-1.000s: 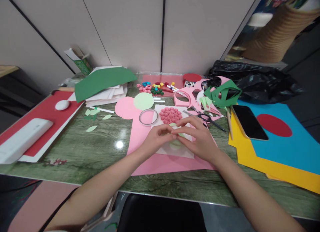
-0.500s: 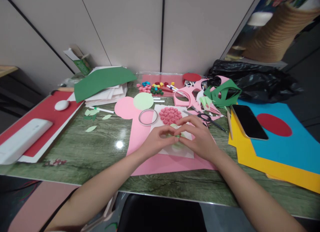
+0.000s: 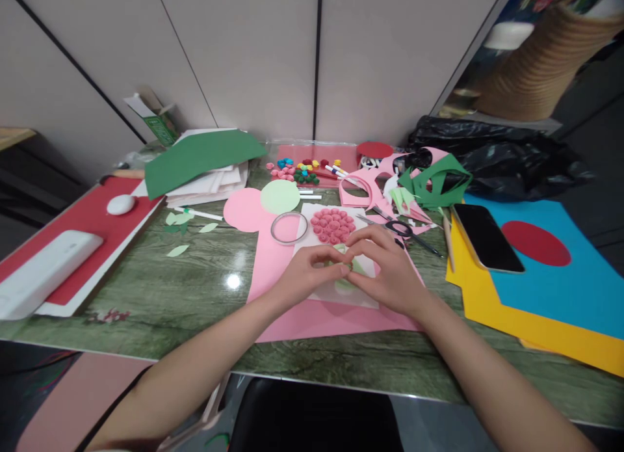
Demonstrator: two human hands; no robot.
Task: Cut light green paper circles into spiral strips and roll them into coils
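Note:
My left hand (image 3: 306, 276) and my right hand (image 3: 387, 273) meet fingertip to fingertip over a white card (image 3: 336, 296) that lies on a large pink sheet (image 3: 312, 315). Both pinch a small light green paper piece (image 3: 347, 265) between thumbs and forefingers. Just beyond the fingers, on the same card, sits a round cluster of pink rolled paper flowers (image 3: 333, 225). A clear tape ring (image 3: 289, 228) lies to the left of that cluster.
Black scissors (image 3: 402, 229), pink and green cut-outs (image 3: 429, 179) and small coloured paper rolls (image 3: 299, 169) lie behind. A phone (image 3: 487, 237) rests on yellow and blue sheets (image 3: 560, 289) at right. Green paper on a white stack (image 3: 205, 156), a mouse (image 3: 121, 204) and a keyboard (image 3: 43, 270) are at left.
My fingers have shifted slightly on the green piece, the thumbs and forefingers curling to form a small ring. The arms stay in the same place.

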